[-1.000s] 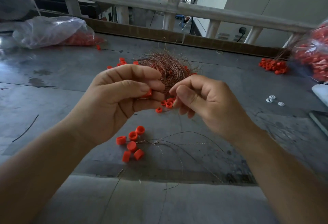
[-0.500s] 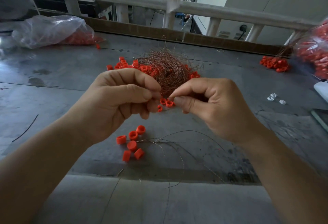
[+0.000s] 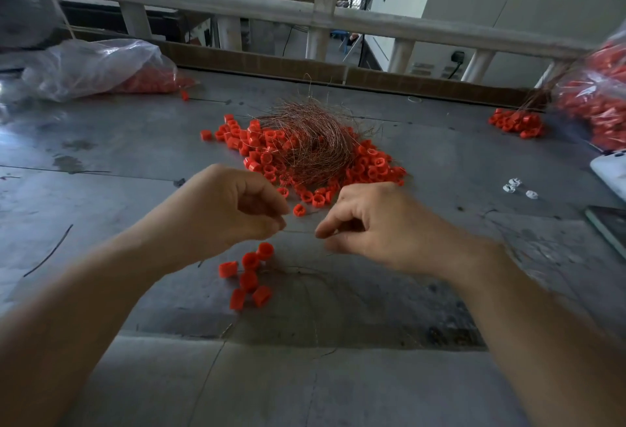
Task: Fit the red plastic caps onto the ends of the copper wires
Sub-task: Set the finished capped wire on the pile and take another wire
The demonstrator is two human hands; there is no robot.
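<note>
A thin copper wire (image 3: pixel 301 232) is held stretched, pinched by the left hand (image 3: pixel 230 213) and the right hand (image 3: pixel 382 226), seemingly uncapped, above loose red caps (image 3: pixel 251 261) on the table (image 3: pixel 101 162), and could be kinked or pulled free if tension is raised.

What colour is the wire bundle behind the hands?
Coppery reddish-brown. The wire bundle shows best in the head view, heaped among red caps.
</note>
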